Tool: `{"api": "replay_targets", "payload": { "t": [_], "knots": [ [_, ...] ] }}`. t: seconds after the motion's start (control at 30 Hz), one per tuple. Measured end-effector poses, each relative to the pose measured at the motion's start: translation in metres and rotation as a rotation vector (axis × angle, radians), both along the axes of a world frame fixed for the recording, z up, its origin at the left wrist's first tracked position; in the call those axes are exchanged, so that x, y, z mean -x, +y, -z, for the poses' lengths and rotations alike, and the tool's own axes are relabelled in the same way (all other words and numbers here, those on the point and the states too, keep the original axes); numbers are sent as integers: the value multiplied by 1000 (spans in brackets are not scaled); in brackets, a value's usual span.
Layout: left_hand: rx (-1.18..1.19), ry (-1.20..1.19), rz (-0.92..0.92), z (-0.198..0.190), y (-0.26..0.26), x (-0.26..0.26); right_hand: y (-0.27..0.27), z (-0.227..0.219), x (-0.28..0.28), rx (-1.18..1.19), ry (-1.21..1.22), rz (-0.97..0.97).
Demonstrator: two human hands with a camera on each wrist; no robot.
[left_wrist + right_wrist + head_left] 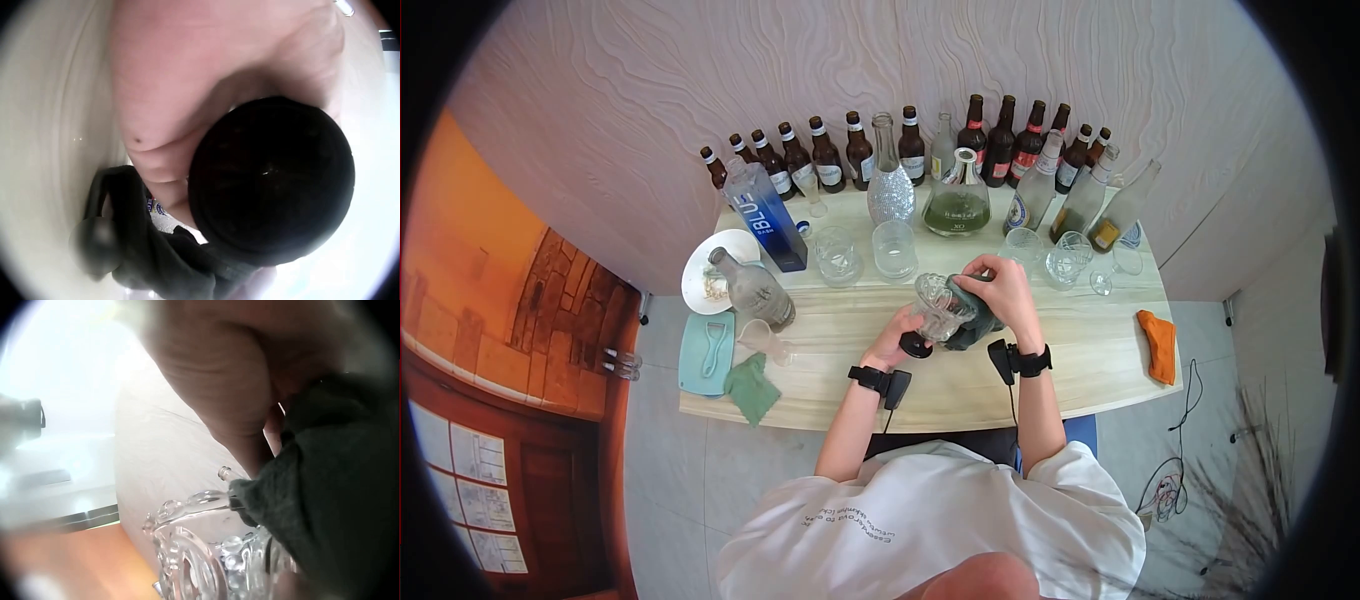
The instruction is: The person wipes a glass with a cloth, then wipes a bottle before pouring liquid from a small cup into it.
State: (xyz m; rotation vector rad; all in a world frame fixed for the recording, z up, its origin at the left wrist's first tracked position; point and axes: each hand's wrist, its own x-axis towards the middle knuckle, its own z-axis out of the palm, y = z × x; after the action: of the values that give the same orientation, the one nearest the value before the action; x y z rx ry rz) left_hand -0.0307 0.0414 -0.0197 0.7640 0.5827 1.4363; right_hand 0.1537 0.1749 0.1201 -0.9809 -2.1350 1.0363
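Observation:
A clear patterned glass vessel [940, 305] with a round black base [915, 345] is held tilted over the table. My left hand [890, 340] grips it near the base; in the left wrist view the black disc [272, 181] covers part of that hand [206, 75]. My right hand [1000, 290] pinches a dark green cloth [975, 325] against the vessel's rim. In the right wrist view, the fingers of that hand [219, 375] hold the cloth [312, 481] over the edge of the ornate glass [200, 562].
Brown bottles [825, 155] line the wall, with a blue bottle [770, 220], a green decanter [957, 205] and glasses [895, 250] before them. A grey bottle [755, 290], plate [700, 270], peeler on a light-blue board [700, 375] and green cloth [752, 388] lie left; an orange cloth [1157, 347] right.

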Motion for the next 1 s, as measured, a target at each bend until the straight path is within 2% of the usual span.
{"api": "replay_targets", "payload": {
  "t": [0.1, 0.2, 0.3, 0.4, 0.57, 0.67, 0.87, 1.0],
  "knots": [
    [-20, 165, -104, -11, -1, -9, -7, -8, 8, -67, -6, -16],
    [31, 203, -159, -24, -4, -10, -16, -17, 9, -119, 21, -66],
    [77, 293, -265, -12, -1, -6, -22, -21, 5, -170, 20, -106],
    [6, 248, -361, -20, 2, -10, -22, -19, -1, -149, -14, -100],
    [-4, 266, -344, -25, 3, -9, -20, -22, -2, -210, -116, -4],
    [43, 328, -279, -27, 1, -12, -19, -22, 6, -255, -70, 43],
    [56, 336, -318, -27, 0, -13, -31, -27, 6, -262, -57, -67],
    [30, 295, -361, -28, 3, -12, -34, -29, -5, -215, -161, -81]
  ]
}}
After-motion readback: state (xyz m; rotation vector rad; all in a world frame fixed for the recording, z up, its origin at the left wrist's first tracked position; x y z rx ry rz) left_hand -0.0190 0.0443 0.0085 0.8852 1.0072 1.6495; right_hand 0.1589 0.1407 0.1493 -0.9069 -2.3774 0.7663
